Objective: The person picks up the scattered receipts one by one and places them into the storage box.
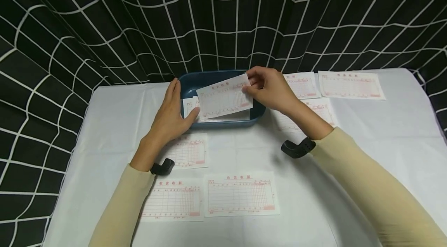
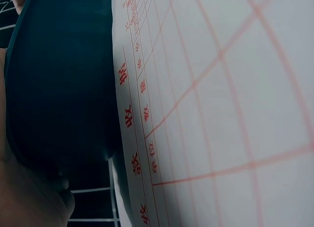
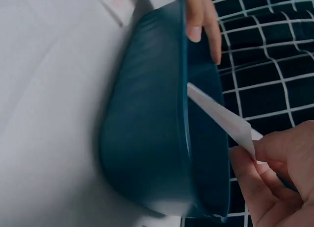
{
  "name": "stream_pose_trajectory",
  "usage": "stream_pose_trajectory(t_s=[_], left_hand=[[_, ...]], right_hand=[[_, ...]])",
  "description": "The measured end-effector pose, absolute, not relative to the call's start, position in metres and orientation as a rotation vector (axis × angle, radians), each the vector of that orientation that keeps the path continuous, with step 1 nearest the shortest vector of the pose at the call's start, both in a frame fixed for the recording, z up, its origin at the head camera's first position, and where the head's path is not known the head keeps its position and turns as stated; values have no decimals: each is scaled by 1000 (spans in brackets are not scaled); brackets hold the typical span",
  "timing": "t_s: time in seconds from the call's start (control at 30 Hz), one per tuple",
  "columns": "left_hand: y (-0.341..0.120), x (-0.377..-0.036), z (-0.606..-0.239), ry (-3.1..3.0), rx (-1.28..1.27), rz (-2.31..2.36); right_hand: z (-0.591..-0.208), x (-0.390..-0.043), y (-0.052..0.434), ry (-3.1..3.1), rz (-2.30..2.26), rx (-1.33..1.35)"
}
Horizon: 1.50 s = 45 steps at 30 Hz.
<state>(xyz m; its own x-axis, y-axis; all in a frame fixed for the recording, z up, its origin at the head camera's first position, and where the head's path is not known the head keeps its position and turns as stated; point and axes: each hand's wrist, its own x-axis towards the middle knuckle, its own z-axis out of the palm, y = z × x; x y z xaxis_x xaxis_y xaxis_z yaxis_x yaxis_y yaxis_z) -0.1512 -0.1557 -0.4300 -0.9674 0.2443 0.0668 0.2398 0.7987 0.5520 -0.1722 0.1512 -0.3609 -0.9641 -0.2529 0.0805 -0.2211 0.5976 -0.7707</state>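
A dark blue tray (image 1: pixel 209 78) stands at the back middle of the white table. My right hand (image 1: pixel 248 85) pinches the right end of a white receipt slip with red print (image 1: pixel 223 97), tilted over the tray. In the right wrist view this slip (image 3: pixel 221 119) runs edge-on from my fingers (image 3: pixel 274 163) over the tray (image 3: pixel 147 124). My left hand (image 1: pixel 178 103) lies along the tray's left wall with straight fingers, its thumb at the front rim by another slip (image 1: pixel 190 105) inside. The left wrist view shows the tray wall (image 2: pixel 59 89) beside a slip (image 2: pixel 221 89) close up.
More slips lie on the table: three near me (image 1: pixel 241 192), (image 1: pixel 172 200), (image 1: pixel 186 152) and three at the back right (image 1: pixel 350 84), (image 1: pixel 304 84), (image 1: pixel 317 113). A black curtain with a white grid (image 1: pixel 223 14) hangs behind and at both sides.
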Motion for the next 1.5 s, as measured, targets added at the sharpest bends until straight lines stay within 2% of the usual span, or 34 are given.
stream_pose_trajectory(t_s=[0.33,0.77,1.1,1.5], left_hand=[[-156,-153,-429,2974,412,898],[-158,-150,-431,2964,389,907],[-160,-152,-428,2972,379,891],[-157,-152,-429,2963,398,906]], right_hand=[[-359,-171,157,2844,-1116,-534],[-356,-166,189,2972,-1106,-487],[-364,-162,250,3086,-1055,-500],[-381,-173,333,3185,-997,-264]])
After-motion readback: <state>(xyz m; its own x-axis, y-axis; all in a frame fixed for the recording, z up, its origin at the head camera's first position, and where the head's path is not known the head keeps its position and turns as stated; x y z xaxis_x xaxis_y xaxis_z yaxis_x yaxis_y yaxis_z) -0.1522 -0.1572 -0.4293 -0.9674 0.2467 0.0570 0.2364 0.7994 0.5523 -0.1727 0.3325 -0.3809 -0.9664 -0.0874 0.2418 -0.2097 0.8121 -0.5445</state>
